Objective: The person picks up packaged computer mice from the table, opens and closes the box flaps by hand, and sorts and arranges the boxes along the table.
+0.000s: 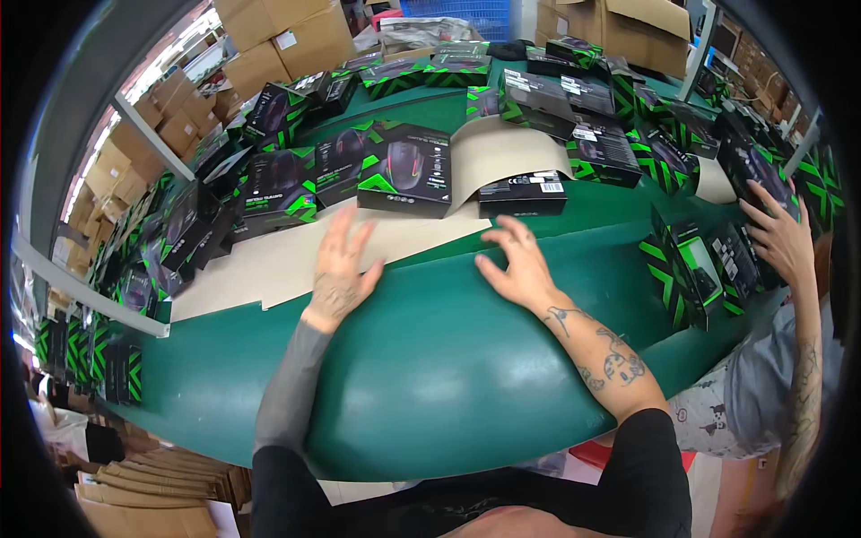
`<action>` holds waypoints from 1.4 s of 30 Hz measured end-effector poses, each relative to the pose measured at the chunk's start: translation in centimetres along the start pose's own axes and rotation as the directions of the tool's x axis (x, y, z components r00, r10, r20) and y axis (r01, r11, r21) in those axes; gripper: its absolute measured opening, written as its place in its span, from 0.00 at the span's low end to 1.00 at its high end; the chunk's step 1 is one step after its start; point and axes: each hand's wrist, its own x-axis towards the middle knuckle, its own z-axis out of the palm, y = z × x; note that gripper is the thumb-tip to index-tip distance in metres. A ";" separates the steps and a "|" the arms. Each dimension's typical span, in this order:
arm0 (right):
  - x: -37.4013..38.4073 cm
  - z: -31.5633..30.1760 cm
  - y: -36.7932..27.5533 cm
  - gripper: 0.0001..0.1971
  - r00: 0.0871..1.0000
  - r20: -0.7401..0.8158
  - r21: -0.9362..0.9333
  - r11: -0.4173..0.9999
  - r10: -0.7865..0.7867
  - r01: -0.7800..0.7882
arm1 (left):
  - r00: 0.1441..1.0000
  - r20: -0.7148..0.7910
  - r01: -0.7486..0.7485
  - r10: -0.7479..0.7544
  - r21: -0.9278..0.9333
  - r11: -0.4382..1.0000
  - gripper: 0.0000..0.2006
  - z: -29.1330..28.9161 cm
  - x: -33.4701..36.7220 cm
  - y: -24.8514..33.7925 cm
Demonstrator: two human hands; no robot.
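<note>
Black with bright green corners, the box [404, 166] we see in the head view pictures a red-lit mouse and sits beside a curled tan cardboard sheet [507, 143], beyond our left hand [339, 273]. That hand and our right hand [520, 267] hold nothing, fingers loosely spread over the green worktop [430, 359].

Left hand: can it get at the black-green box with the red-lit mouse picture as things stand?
Probably yes: the left hand looks empty, just short of the mouse box, with only flat cardboard visible between them.
</note>
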 end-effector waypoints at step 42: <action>26.6 7.6 -11.7 0.18 0.805 0.354 -0.384 0.711 -0.476 0.589 | 0.977 0.208 0.033 0.040 -0.333 0.942 0.12 5.3 -0.6 1.6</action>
